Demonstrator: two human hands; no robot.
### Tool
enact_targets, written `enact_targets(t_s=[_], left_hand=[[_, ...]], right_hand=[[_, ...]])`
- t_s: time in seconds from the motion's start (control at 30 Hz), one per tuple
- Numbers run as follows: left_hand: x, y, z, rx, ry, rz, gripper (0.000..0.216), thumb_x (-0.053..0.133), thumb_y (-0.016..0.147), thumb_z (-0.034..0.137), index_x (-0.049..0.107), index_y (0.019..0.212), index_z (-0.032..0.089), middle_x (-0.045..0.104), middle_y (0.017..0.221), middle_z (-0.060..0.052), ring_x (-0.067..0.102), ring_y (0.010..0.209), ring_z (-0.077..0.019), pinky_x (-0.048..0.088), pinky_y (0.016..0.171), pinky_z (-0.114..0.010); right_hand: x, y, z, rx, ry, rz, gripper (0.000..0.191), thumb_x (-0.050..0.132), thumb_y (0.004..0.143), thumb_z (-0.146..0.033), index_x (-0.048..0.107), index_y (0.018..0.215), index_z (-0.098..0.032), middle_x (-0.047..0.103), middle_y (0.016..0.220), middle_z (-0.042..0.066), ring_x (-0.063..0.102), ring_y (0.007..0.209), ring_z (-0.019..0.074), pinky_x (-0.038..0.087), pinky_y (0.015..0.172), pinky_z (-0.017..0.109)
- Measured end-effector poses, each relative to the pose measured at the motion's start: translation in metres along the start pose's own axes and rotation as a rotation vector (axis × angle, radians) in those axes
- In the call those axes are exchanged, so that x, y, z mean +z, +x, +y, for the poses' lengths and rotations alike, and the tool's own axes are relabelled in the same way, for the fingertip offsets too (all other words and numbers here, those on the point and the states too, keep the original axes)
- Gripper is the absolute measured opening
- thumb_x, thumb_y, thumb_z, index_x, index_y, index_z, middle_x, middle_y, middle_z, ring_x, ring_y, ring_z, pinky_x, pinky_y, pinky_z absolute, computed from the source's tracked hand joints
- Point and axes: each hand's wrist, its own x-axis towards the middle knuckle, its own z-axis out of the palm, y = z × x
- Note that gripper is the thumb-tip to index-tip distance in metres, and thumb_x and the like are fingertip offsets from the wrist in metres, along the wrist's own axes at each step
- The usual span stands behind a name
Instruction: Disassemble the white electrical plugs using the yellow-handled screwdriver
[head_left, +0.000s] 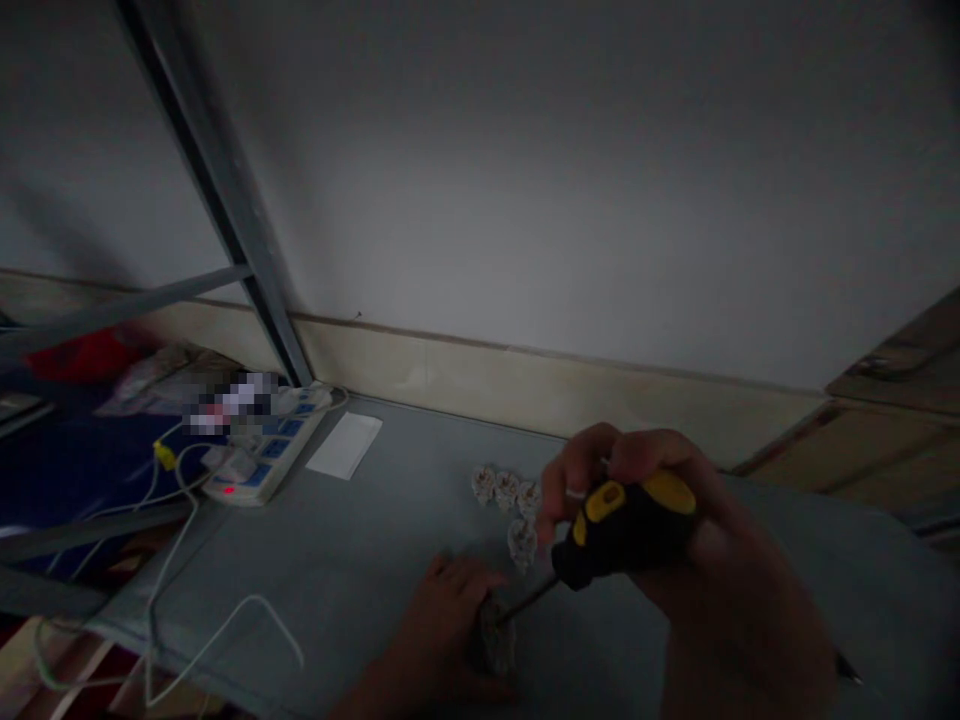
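My right hand (660, 500) is closed around the black and yellow handle of a screwdriver (634, 530). Its shaft slants down to the left, and the tip meets a small greyish part (496, 640) low in the view. My left hand (446, 630) grips that part from the left, fingers above and thumb below; its exact kind is too dark to make out. Just beyond the hands, several small pale parts with metal bits (506, 490) lie grouped on the grey tabletop (420, 500). Another similar part (522, 542) sits nearer the screwdriver.
A white power strip (262, 470) with blue sockets, plugs and a red light lies at left, beside a white paper (345, 446). A pale cable (255, 600) loops over the table edge. A metal frame post (225, 200) rises at left. A dark pointed tool tip (847, 668) shows at lower right.
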Motion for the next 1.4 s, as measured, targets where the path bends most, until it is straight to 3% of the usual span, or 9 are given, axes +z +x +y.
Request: enact_targets(t_s=[0.23, 0.4, 0.6, 0.77, 0.9, 1.0, 1.1, 1.3, 1.4], left_hand=[[0.0, 0.005, 0.0, -0.005, 0.05, 0.029, 0.07, 0.094, 0.058, 0.039, 0.059, 0.116, 0.022, 0.068, 0.12, -0.008, 0.063, 0.111, -0.0328, 0.046, 0.1, -0.05], [0.001, 0.005, -0.002, 0.022, 0.072, 0.036, 0.073, 0.095, 0.056, 0.037, 0.059, 0.118, 0.024, 0.068, 0.122, -0.008, 0.064, 0.111, -0.0335, 0.046, 0.1, -0.051], [0.001, 0.006, -0.002, 0.019, 0.066, 0.022, 0.074, 0.096, 0.055, 0.038, 0.06, 0.119, 0.024, 0.068, 0.123, -0.009, 0.063, 0.113, -0.0341, 0.046, 0.1, -0.053], [-0.004, 0.009, 0.001, 0.019, 0.061, -0.038, 0.069, 0.092, 0.064, 0.039, 0.06, 0.122, 0.022, 0.066, 0.127, -0.011, 0.061, 0.117, -0.0354, 0.046, 0.099, -0.054], [-0.005, 0.009, 0.002, 0.013, 0.058, -0.046, 0.067, 0.09, 0.065, 0.042, 0.061, 0.122, 0.024, 0.066, 0.128, -0.01, 0.061, 0.118, -0.0348, 0.047, 0.101, -0.051], [-0.005, 0.008, 0.002, -0.019, 0.062, -0.044, 0.068, 0.09, 0.065, 0.042, 0.061, 0.123, 0.026, 0.066, 0.129, -0.008, 0.06, 0.119, -0.0344, 0.045, 0.103, -0.05], [-0.004, 0.008, 0.002, -0.036, 0.065, -0.04, 0.069, 0.091, 0.063, 0.039, 0.061, 0.123, 0.026, 0.066, 0.129, -0.008, 0.06, 0.12, -0.034, 0.043, 0.105, -0.051], [-0.001, 0.007, 0.001, -0.003, 0.084, 0.007, 0.066, 0.09, 0.065, 0.039, 0.06, 0.122, 0.025, 0.067, 0.127, -0.008, 0.061, 0.118, -0.0325, 0.044, 0.104, -0.05], [-0.002, 0.006, 0.002, 0.004, 0.086, 0.013, 0.061, 0.087, 0.069, 0.036, 0.06, 0.123, 0.026, 0.067, 0.128, -0.009, 0.061, 0.118, -0.0333, 0.044, 0.104, -0.051]], right_hand=[[0.019, -0.001, -0.001, -0.074, 0.06, 0.297, 0.033, 0.064, 0.089, -0.017, 0.043, 0.105, -0.037, 0.057, 0.078, -0.005, 0.042, 0.052, 0.006, 0.034, 0.046, 0.015], [0.004, 0.004, -0.002, -0.033, 0.045, 0.152, 0.037, 0.058, 0.089, -0.051, 0.06, 0.12, -0.032, 0.059, 0.093, 0.004, 0.058, 0.074, 0.0163, 0.052, 0.06, 0.03], [0.01, 0.003, -0.001, -0.098, -0.117, 0.216, 0.019, 0.06, 0.093, -0.028, 0.06, 0.112, -0.029, 0.057, 0.117, 0.006, 0.061, 0.113, 0.0242, 0.058, 0.089, 0.042], [0.024, 0.005, 0.007, -0.175, 0.079, 0.237, 0.034, 0.071, 0.085, -0.02, 0.047, 0.105, -0.033, 0.059, 0.083, -0.004, 0.048, 0.056, 0.0067, 0.041, 0.048, 0.018], [0.012, 0.002, -0.001, -0.066, 0.054, 0.115, 0.023, 0.057, 0.091, -0.047, 0.058, 0.108, -0.031, 0.054, 0.083, 0.001, 0.055, 0.067, 0.0133, 0.045, 0.053, 0.026], [0.003, -0.002, -0.009, -0.045, -0.014, 0.061, 0.031, 0.042, 0.099, -0.044, 0.064, 0.111, -0.026, 0.055, 0.095, 0.005, 0.063, 0.088, 0.0193, 0.056, 0.069, 0.034], [0.004, -0.004, -0.009, -0.094, -0.081, 0.162, 0.021, 0.059, 0.093, -0.037, 0.06, 0.112, -0.027, 0.055, 0.114, 0.007, 0.062, 0.11, 0.0249, 0.057, 0.086, 0.042], [0.014, -0.002, 0.001, -0.153, 0.075, 0.17, 0.034, 0.073, 0.083, -0.028, 0.049, 0.108, -0.032, 0.057, 0.089, -0.001, 0.052, 0.06, 0.0079, 0.043, 0.048, 0.019], [0.009, -0.003, -0.002, -0.119, -0.018, 0.013, 0.03, 0.054, 0.094, -0.045, 0.055, 0.119, -0.03, 0.057, 0.089, 0.003, 0.057, 0.068, 0.0133, 0.049, 0.054, 0.026]])
